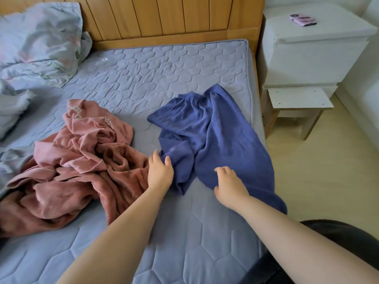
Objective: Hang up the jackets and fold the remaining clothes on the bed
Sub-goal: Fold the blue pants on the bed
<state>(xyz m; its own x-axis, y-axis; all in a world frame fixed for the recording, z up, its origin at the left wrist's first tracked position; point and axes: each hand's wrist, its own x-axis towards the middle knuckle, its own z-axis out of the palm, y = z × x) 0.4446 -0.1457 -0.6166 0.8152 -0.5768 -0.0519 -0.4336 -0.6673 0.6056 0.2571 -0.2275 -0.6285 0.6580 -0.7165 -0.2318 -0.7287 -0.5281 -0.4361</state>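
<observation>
Two legs of the blue trousers (pixel 207 136), crumpled just right of the pink heap (pixel 78 160), lie under the hands: the left hand (pixel 160 173) rests relaxed on one, the right hand (pixel 229 185) grips the other, so an uneven tug may twist them.

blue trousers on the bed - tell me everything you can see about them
The blue trousers look like thin, crinkled cotton, with a gathered elastic waistband toward the headboard. They lie rumpled near the right edge of the bed, legs toward the person, one leg hanging over the side. The left hand touches one leg with straight fingers; the right hand curls its fingers on the other.
</observation>
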